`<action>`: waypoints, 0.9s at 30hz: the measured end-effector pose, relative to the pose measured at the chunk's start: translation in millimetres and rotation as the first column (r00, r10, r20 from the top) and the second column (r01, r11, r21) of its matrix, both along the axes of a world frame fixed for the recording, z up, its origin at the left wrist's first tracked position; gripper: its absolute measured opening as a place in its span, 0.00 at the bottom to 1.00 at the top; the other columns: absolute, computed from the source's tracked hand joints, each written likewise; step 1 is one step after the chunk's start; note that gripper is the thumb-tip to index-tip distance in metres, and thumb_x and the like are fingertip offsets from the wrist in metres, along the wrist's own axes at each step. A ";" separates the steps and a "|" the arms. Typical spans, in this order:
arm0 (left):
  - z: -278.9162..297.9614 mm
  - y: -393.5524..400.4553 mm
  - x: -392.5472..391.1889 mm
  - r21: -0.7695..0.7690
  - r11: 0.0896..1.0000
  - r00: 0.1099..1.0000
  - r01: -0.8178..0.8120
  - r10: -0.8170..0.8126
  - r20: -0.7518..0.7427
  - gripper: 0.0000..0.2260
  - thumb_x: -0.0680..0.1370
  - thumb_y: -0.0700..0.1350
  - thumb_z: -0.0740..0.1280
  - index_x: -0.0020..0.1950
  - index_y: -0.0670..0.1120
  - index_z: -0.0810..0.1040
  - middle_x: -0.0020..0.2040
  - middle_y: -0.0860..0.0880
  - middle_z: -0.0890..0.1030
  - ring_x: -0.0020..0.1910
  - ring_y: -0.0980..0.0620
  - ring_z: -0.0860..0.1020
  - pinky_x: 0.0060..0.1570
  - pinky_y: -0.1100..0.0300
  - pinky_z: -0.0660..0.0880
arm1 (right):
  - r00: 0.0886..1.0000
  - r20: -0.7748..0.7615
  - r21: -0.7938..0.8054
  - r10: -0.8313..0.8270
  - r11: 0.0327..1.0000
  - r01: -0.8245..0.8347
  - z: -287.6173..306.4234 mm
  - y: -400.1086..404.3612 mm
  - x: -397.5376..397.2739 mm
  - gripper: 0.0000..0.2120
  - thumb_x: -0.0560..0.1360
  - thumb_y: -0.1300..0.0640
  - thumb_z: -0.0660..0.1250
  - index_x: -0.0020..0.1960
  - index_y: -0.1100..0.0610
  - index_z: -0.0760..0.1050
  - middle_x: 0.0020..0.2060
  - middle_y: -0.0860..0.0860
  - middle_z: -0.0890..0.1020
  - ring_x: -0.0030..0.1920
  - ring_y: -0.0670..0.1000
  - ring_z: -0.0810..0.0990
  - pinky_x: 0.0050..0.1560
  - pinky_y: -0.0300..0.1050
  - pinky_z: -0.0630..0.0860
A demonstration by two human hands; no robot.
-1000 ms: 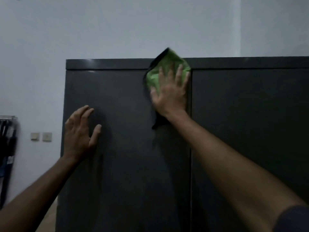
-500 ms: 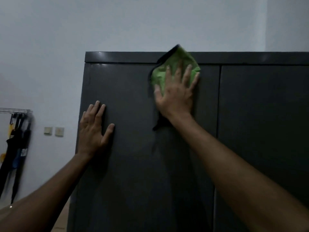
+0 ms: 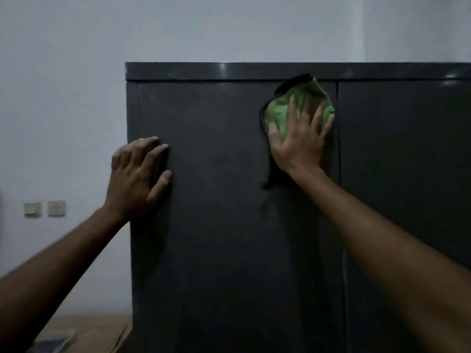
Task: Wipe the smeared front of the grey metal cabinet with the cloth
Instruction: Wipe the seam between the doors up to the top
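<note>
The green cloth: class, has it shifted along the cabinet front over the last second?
Yes. The green cloth has dropped slightly below the cabinet's top rail, which its tip overlapped before, staying just left of the door seam.

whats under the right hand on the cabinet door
A green cloth lies under the right hand, pressed flat against the grey cabinet door near its top. The patch of door behind the cloth is covered, so any smears there cannot be seen.
</note>
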State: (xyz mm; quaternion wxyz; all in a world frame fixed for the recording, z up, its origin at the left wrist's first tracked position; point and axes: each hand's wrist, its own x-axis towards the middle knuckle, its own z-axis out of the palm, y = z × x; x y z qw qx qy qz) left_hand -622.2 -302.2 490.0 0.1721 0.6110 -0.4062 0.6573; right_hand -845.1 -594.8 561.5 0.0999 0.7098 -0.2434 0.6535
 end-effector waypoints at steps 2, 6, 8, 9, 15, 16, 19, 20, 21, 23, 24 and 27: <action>6.4 3.8 5.1 -0.022 0.998 0.998 0.062 -0.062 -0.020 0.29 0.83 0.61 0.57 0.78 0.45 0.69 0.78 0.42 0.67 0.77 0.38 0.65 0.77 0.43 0.57 | 0.999 0.049 0.091 0.003 0.996 -0.007 18.6 48.5 34.0 0.37 0.79 0.36 0.54 0.83 0.53 0.56 0.80 0.60 0.61 0.80 0.68 0.55 0.78 0.73 0.43; 3.3 2.1 7.2 -0.129 0.948 0.948 0.290 -0.303 -0.098 0.29 0.82 0.53 0.63 0.80 0.41 0.64 0.82 0.41 0.62 0.80 0.40 0.61 0.80 0.43 0.58 | 0.952 -0.304 -0.421 -0.010 0.898 -0.125 -47.7 101.6 71.4 0.36 0.76 0.38 0.62 0.80 0.52 0.64 0.80 0.60 0.62 0.81 0.67 0.53 0.78 0.73 0.48; 2.8 2.1 6.6 -0.241 0.882 0.865 0.404 -0.454 -0.214 0.30 0.83 0.51 0.62 0.82 0.41 0.59 0.83 0.41 0.58 0.82 0.44 0.58 0.82 0.47 0.56 | 0.897 -0.434 -0.540 -0.083 0.821 -0.185 -85.5 84.9 58.0 0.35 0.76 0.37 0.62 0.77 0.53 0.69 0.79 0.60 0.65 0.81 0.65 0.55 0.78 0.71 0.52; 3.2 0.8 6.1 -0.313 0.838 0.791 0.447 -0.534 -0.298 0.31 0.84 0.52 0.60 0.83 0.41 0.57 0.84 0.43 0.57 0.83 0.46 0.57 0.82 0.47 0.56 | 0.905 -0.421 -0.519 -0.063 0.835 -0.183 -90.3 74.3 49.7 0.35 0.75 0.37 0.61 0.77 0.54 0.70 0.78 0.61 0.67 0.81 0.64 0.57 0.78 0.70 0.53; 5.0 1.4 3.6 -0.436 0.578 0.390 0.690 -0.804 -0.449 0.26 0.86 0.58 0.52 0.82 0.50 0.61 0.76 0.49 0.70 0.73 0.51 0.72 0.70 0.42 0.74 | 0.996 0.088 0.161 -0.029 0.987 0.014 43.8 92.4 65.0 0.39 0.80 0.35 0.52 0.83 0.56 0.55 0.81 0.61 0.59 0.80 0.66 0.54 0.78 0.71 0.42; 5.0 2.4 4.2 -0.442 0.553 0.370 0.706 -0.820 -0.436 0.25 0.86 0.58 0.51 0.82 0.50 0.61 0.76 0.49 0.71 0.73 0.51 0.72 0.70 0.41 0.74 | 0.995 0.103 0.172 -0.010 0.985 -0.008 67.2 105.7 76.4 0.39 0.80 0.34 0.52 0.83 0.55 0.53 0.81 0.60 0.58 0.81 0.66 0.54 0.78 0.71 0.42; 6.5 4.7 -0.5 -0.463 0.444 0.261 0.767 -0.875 -0.407 0.23 0.87 0.55 0.49 0.80 0.51 0.66 0.75 0.49 0.74 0.73 0.50 0.73 0.71 0.42 0.73 | 1.000 0.004 -0.028 0.010 1.000 -0.009 87.4 154.2 116.3 0.37 0.81 0.36 0.53 0.84 0.54 0.52 0.82 0.59 0.54 0.82 0.66 0.47 0.78 0.71 0.39; 7.1 5.8 -1.8 -0.477 0.400 0.209 0.782 -0.891 -0.404 0.21 0.87 0.56 0.49 0.77 0.54 0.70 0.72 0.51 0.76 0.71 0.51 0.75 0.69 0.44 0.74 | 0.997 -0.078 -0.169 0.021 0.985 -0.034 77.4 169.7 128.3 0.36 0.81 0.38 0.55 0.84 0.53 0.53 0.82 0.59 0.53 0.82 0.66 0.46 0.78 0.71 0.39; 7.3 7.5 -3.1 -0.512 0.359 0.145 0.780 -0.900 -0.410 0.20 0.86 0.58 0.50 0.73 0.58 0.73 0.69 0.54 0.79 0.69 0.54 0.76 0.67 0.46 0.74 | 0.981 -0.192 -0.334 0.018 0.939 -0.082 61.6 180.9 135.3 0.35 0.81 0.39 0.58 0.83 0.53 0.55 0.82 0.59 0.54 0.82 0.65 0.47 0.78 0.72 0.40; 7.3 11.5 -3.6 -0.622 0.288 -0.018 0.729 -0.899 -0.438 0.24 0.83 0.64 0.48 0.71 0.58 0.74 0.68 0.56 0.80 0.69 0.57 0.77 0.71 0.48 0.73 | 0.914 -0.391 -0.614 -0.107 0.770 -0.173 28.5 180.5 134.8 0.33 0.80 0.40 0.60 0.81 0.52 0.61 0.81 0.59 0.60 0.82 0.65 0.53 0.79 0.71 0.45; 8.3 13.5 -0.8 -0.661 0.271 -0.086 0.700 -0.886 -0.455 0.28 0.82 0.66 0.47 0.73 0.56 0.74 0.69 0.55 0.80 0.70 0.58 0.76 0.74 0.48 0.70 | 0.883 -0.436 -0.685 -0.176 0.701 -0.199 17.5 171.0 127.6 0.32 0.80 0.40 0.59 0.80 0.52 0.65 0.80 0.59 0.63 0.81 0.64 0.56 0.79 0.70 0.48; 13.8 24.1 11.8 -0.659 0.290 -0.160 0.694 -0.830 -0.534 0.35 0.82 0.68 0.42 0.80 0.52 0.69 0.75 0.54 0.76 0.75 0.55 0.72 0.79 0.44 0.64 | 0.919 -0.368 -0.624 -0.143 0.770 -0.130 23.9 149.0 109.8 0.33 0.78 0.40 0.57 0.78 0.55 0.68 0.78 0.61 0.67 0.80 0.65 0.59 0.78 0.71 0.51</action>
